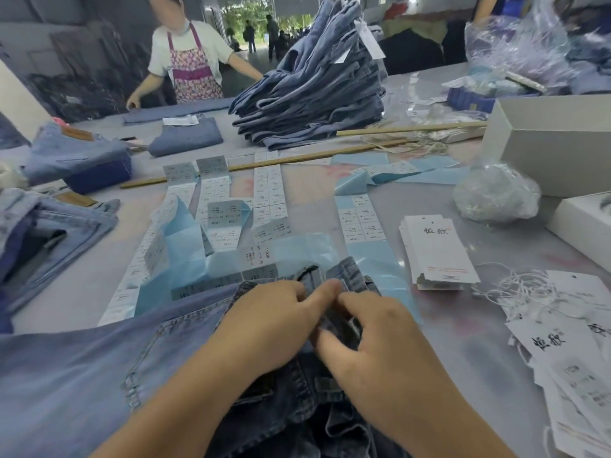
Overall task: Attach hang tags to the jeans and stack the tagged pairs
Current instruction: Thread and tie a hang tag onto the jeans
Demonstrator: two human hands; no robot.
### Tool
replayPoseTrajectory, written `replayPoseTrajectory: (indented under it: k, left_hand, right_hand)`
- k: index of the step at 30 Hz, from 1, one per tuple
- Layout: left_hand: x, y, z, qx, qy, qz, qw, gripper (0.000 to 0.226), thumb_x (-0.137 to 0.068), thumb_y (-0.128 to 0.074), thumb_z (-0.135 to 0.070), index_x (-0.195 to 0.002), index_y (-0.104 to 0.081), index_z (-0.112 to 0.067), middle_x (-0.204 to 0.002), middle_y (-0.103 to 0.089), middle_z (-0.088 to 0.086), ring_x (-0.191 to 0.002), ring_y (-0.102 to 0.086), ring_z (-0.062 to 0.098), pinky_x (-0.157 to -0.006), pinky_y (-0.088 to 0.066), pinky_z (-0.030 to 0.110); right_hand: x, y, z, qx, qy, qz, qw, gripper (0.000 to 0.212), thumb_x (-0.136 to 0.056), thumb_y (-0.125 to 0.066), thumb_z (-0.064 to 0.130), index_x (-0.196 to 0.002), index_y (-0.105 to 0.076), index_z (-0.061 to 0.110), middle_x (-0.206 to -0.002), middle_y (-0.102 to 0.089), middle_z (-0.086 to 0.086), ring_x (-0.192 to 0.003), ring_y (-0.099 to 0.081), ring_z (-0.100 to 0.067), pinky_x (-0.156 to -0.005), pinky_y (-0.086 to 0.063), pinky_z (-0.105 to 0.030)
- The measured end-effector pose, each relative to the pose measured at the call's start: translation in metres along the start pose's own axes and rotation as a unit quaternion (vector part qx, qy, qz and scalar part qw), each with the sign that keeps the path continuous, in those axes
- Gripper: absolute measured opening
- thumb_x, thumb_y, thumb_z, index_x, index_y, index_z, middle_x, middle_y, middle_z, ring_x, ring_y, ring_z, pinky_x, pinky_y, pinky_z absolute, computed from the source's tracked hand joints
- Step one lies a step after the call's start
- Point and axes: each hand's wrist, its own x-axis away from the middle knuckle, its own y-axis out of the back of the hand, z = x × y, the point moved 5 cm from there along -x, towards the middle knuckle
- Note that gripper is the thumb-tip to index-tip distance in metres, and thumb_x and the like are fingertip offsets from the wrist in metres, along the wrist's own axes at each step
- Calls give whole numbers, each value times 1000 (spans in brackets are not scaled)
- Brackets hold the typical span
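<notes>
While folded pairs [76, 160] wait at the far left and a tall stack of jeans [310, 90] stands behind, both the left hand [267, 315] and right hand [373, 332] pinch the waistband of the jeans [99, 368] in front, apparently untagged, hang tags [436, 252] lying just right.

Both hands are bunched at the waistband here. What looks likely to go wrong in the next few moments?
1. The left hand and right hand both grip the jeans waistband, whose top edge lies on the blue sticker label sheets; tugging may drag or crease them.
2. The loose white strings beside the hang tag stack look tangled, so pulling one may scatter tags.
3. The tall jeans pile leans and might slide.
</notes>
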Motion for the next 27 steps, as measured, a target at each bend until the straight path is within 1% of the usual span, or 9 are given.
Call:
replayPoseTrajectory:
  k: [5,7,9,11,13,16,20,24,27]
  left_hand:
    - [12,7,12,263,9,39,964,53,-79,-54,-68,-73,-70,-18,-76,-74,-1,-77,-70,22,-87,-53,47]
    - [21,11,22,358,15,13,933,27,-71,-61,-44,-63,-65,-19,-68,-64,6,-66,-60,25,-77,-49,43]
    - [33,11,34,452,8,-21,892,14,-69,-61,-28,-63,-68,-18,-66,-63,10,-61,-58,23,-64,-48,34]
    - [45,11,44,540,-6,-39,841,16,-67,-60,-21,-69,-72,-11,-71,-67,19,-62,-63,28,-58,-52,31]
    - [56,10,53,613,-21,-44,788,27,-60,-65,-20,-77,-73,-1,-79,-68,29,-68,-66,36,-63,-58,39]
    - [66,11,61,661,-41,-61,747,45,-56,-65,-20,-89,-70,10,-88,-68,36,-75,-69,43,-66,-60,45]
    - [73,14,55,597,-76,-78,795,38,-63,-63,-28,-85,-75,-1,-88,-72,28,-79,-71,37,-70,-60,42]
    - [78,19,45,479,-44,-116,869,40,-71,-58,-41,-92,-68,-8,-93,-71,25,-89,-65,48,-80,-51,63]
    - [85,32,40,294,-23,-263,919,24,-71,-65,-37,-91,-53,-44,-87,-64,-14,-72,-63,11,-68,-53,37]
  right_hand:
    - [19,-7,24,-118,93,37,988,36,-80,-59,43,-112,-62,26,-99,-65,11,-96,-60,-5,-85,-49,-27]
    - [26,-6,32,-140,133,41,980,52,-79,-56,48,-130,-49,45,-116,-62,20,-108,-57,4,-90,-45,-14]
    - [29,-2,33,-183,146,33,972,39,-82,-58,44,-120,-52,52,-109,-63,28,-100,-61,6,-83,-46,-9]
    - [25,4,23,-237,117,-15,964,18,-86,-60,34,-100,-71,35,-86,-68,25,-85,-64,2,-70,-44,-9]
    - [18,9,13,-203,71,-56,975,10,-89,-61,38,-93,-70,36,-88,-65,24,-86,-61,1,-74,-43,-13]
    - [11,2,8,-222,7,38,974,14,-87,-65,47,-96,-69,36,-85,-68,17,-78,-63,2,-73,-49,-20]
    - [4,-9,20,-216,3,130,968,18,-82,-59,41,-85,-71,28,-73,-69,-2,-61,-62,-11,-65,-54,-36]
    - [-1,-15,20,-233,-10,153,960,17,-94,-59,26,-84,-73,25,-76,-73,-7,-73,-70,-28,-75,-57,-45]
    - [1,-17,18,-298,-28,147,943,22,-95,-58,18,-84,-75,24,-78,-76,-3,-74,-73,-24,-76,-58,-45]
